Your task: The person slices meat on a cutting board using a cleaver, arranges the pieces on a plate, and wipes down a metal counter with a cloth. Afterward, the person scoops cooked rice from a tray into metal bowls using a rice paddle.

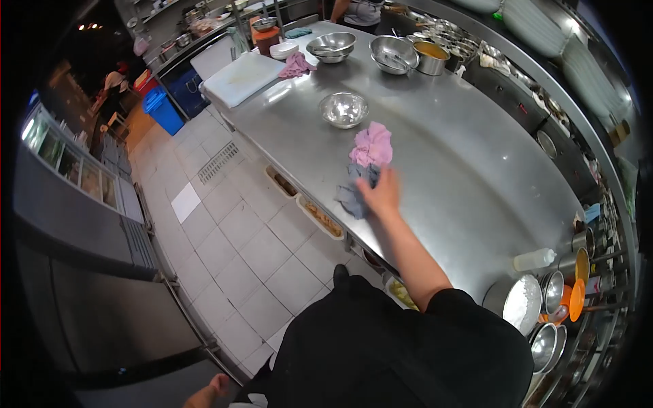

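Observation:
My right hand (382,194) reaches over the steel table, thumb and fingers around part of a crumpled grey cloth (352,200). Touching the far end of that cloth is a bunched pink cloth (372,144). Just beyond the pink cloth stands a shiny metal bowl (344,111); its inside shows no contents. Low at the left, beside my body, hangs my left hand (219,385), away from the table. Its fingers look curled, and no object shows in them.
The steel table (462,177) carries a white cutting board (243,79), stacked bowls (330,46) and a pot of orange liquid (430,57) at its far end. A squeeze bottle (534,260) and a large pot (518,303) sit near right. Food tubs (320,217) show below the left edge.

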`<state>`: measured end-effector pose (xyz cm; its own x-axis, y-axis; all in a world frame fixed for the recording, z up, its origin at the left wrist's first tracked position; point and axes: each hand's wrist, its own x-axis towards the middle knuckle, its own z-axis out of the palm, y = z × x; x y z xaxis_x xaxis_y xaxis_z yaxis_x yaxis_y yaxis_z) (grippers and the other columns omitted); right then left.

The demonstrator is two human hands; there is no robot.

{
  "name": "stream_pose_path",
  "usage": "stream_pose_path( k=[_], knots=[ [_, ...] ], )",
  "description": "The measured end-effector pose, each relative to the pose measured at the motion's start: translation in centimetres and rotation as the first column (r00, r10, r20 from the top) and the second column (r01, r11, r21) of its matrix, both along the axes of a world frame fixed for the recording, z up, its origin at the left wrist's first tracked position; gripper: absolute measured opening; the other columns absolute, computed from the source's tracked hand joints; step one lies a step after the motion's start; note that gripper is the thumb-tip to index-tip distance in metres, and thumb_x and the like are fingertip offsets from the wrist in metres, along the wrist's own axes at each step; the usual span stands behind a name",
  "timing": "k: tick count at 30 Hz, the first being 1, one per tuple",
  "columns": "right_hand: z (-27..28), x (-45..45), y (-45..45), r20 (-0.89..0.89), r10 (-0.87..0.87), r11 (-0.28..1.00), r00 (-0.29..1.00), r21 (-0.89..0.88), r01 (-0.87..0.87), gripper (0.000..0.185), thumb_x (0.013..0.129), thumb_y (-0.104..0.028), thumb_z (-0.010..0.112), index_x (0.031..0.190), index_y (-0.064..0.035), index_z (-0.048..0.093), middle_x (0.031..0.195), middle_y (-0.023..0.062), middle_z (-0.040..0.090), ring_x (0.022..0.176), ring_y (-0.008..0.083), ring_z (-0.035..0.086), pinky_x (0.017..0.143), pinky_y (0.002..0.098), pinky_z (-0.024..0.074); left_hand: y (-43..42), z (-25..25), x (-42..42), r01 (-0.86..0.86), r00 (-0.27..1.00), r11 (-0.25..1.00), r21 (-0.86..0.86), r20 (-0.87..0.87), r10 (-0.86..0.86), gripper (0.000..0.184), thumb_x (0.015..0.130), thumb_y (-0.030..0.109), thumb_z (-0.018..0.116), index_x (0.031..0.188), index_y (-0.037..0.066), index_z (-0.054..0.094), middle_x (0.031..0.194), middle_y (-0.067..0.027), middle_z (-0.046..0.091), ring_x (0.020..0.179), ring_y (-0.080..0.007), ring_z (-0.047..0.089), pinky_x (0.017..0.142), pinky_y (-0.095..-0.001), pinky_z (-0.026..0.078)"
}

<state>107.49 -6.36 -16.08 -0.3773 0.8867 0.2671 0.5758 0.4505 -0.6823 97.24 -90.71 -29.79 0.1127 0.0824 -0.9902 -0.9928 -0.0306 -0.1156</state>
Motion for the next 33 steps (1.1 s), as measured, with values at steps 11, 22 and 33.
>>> stream_pose_path(
  k=[11,22,33],
  knots=[
    [-5.3,-7.5,-0.8,-0.075,0.657,0.754,0.751,0.057,-0.654,0.036,0.067,0.001,0.065,0.101,-0.0111,0.065,0.118,0.009,0.06,0.123,0.0313,0.051,0.099,0.0475,0.0428,26.9,-8.7,-12.0,0.808,0.209,0.43,-0.402,-0.487,-0.848,0.012,0.085,0.024,0.062,0.087,0.012,0.064,0.083,-0.0057,0.069,0.062,-0.0192,0.065,0.059,-0.042,0.051],
    [4.2,10.7,2.1,-0.405,-0.599,0.786,0.691,-0.462,0.41,0.037,0.072,0.0,0.056,0.107,-0.0084,0.066,0.103,0.0057,0.067,0.093,0.0167,0.062,0.083,0.0272,0.049,55.3,-16.2,-31.2,0.74,-0.663,-0.338,-0.581,-0.713,-0.226,0.018,0.093,0.021,0.061,0.104,0.007,0.062,0.084,-0.0096,0.068,0.06,-0.0216,0.068,0.049,-0.0418,0.054],
    [-8.1,24.7,13.6,0.315,-0.913,0.352,0.259,0.29,0.89,0.073,0.083,-0.038,0.068,0.14,0.002,0.045,0.144,0.0337,0.039,0.137,0.0469,0.034,0.116,0.0495,0.0251,63.2,-18.3,-30.4,0.939,-0.108,0.088,-0.332,-0.529,-0.842,0.023,0.095,0.026,0.053,0.109,0.009,0.06,0.09,-0.0066,0.066,0.061,-0.0178,0.065,0.043,-0.029,0.046]
  ],
)
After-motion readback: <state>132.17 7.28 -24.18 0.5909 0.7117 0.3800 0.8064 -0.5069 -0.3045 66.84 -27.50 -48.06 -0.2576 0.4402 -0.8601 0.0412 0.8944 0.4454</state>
